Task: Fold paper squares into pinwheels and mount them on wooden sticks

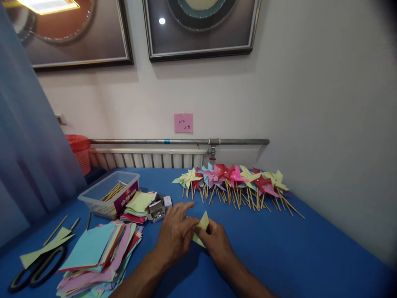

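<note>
A small pale yellow piece of paper [204, 222] is held up over the blue table, one corner pointing upward and part of it folded. My right hand [218, 242] pinches it from the right, thumb in front. From the left, my left hand [176, 229] closes thumb and fingers at the paper's edge, while an upper finger stretches out; its grip is partly hidden. Just beyond that hand stand an open small box of metal pins [157, 212] and a little white box [167, 201]. Finished paper pinwheels [229, 174] on sticks lie in a row behind both hands.
Stacked coloured paper squares [89, 246] lie at the left, beside black-handled scissors [46, 265] with paper scraps [46, 248] on them. Behind are smaller paper pieces [141, 202] and a clear plastic tub [89, 201] of sticks. A wall [325, 124] borders the table's right side.
</note>
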`<state>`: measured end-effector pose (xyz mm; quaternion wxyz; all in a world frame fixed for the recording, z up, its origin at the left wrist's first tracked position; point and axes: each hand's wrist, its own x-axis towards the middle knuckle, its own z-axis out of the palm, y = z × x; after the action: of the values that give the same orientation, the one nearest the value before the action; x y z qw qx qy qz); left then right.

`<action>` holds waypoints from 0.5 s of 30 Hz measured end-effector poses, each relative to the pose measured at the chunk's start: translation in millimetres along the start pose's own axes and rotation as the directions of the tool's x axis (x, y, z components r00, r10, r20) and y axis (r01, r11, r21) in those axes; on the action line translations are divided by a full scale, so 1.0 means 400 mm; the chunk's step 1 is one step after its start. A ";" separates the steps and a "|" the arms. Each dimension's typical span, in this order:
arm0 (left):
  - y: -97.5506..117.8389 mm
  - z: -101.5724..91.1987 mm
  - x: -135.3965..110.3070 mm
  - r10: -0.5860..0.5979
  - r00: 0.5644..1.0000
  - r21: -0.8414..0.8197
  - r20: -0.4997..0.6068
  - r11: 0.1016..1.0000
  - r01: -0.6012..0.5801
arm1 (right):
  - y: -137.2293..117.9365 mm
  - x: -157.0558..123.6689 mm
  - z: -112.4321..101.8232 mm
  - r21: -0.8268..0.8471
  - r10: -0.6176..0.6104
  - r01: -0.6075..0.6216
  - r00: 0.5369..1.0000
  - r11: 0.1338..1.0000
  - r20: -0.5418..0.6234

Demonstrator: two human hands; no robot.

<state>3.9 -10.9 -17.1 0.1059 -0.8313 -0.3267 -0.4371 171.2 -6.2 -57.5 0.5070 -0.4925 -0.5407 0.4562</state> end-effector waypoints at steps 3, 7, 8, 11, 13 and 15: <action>-0.002 0.001 -0.002 0.001 1.000 -0.005 0.012 1.000 0.000 | -0.004 -0.002 0.000 0.011 -0.016 0.016 1.000 1.000 0.016; -0.003 0.003 -0.004 -0.006 1.000 -0.008 0.028 1.000 0.006 | -0.004 -0.003 -0.002 0.012 -0.021 0.021 1.000 1.000 0.022; -0.004 0.003 -0.004 -0.008 0.999 -0.007 0.032 1.000 0.008 | -0.004 -0.003 -0.002 0.017 -0.018 0.017 1.000 1.000 0.024; -0.005 0.004 -0.005 0.004 0.999 0.000 0.035 1.000 -0.004 | 0.001 -0.001 -0.001 0.042 -0.011 0.009 0.999 0.999 0.032; -0.005 0.005 -0.005 0.014 0.999 0.008 0.031 1.000 -0.014 | 0.004 0.001 -0.001 0.035 -0.008 0.007 1.000 0.999 0.029; -0.005 0.004 -0.005 0.015 0.999 0.012 0.031 1.000 -0.015 | 0.006 0.002 -0.001 0.009 -0.003 0.003 1.000 1.000 0.015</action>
<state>3.0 -9.4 -20.1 0.1093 -0.8397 -0.3246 -0.4215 171.7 -5.2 -59.5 0.5058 -0.4859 -0.5430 0.4617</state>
